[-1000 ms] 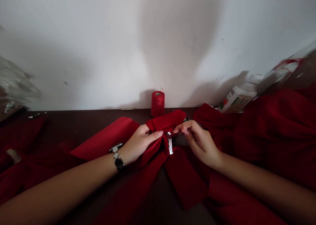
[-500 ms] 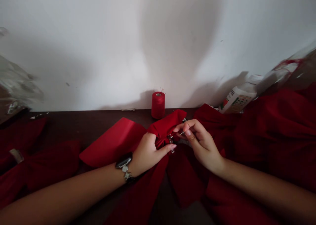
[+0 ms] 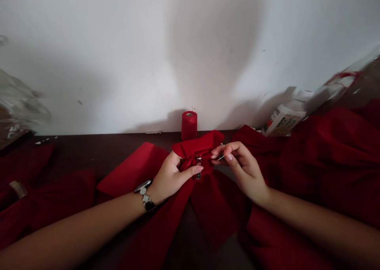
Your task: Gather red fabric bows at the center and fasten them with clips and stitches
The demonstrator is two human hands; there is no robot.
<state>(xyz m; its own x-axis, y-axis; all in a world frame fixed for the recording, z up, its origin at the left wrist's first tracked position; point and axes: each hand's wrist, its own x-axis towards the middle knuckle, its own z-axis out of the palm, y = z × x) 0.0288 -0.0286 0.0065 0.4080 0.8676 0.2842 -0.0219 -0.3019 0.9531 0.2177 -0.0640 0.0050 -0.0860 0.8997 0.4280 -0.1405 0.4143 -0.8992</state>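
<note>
My left hand (image 3: 173, 177) grips a red fabric bow (image 3: 198, 141) at its gathered middle, the thumb pressing on a small metal clip (image 3: 198, 164) that lies upright there. Long red tails of the bow hang down toward me. Just right of the clip, my right hand (image 3: 242, 167) pinches a thin needle (image 3: 221, 157) between thumb and forefinger, its tip pointing left and down. Any thread on the needle is too fine to make out. The other right fingers sit close to the bow's right side.
A red thread spool (image 3: 189, 125) with needles stuck in its top stands against the wall. To the right are a white-labelled bottle (image 3: 284, 116) and a heap of red fabric (image 3: 335, 155). Another red bow (image 3: 59, 191) lies left, near clear plastic wrapping (image 3: 22, 100).
My left hand has shifted slightly left and turned the bow, so the clip now faces me more squarely. The right hand keeps its pinch on the needle, slightly apart from the clip.
</note>
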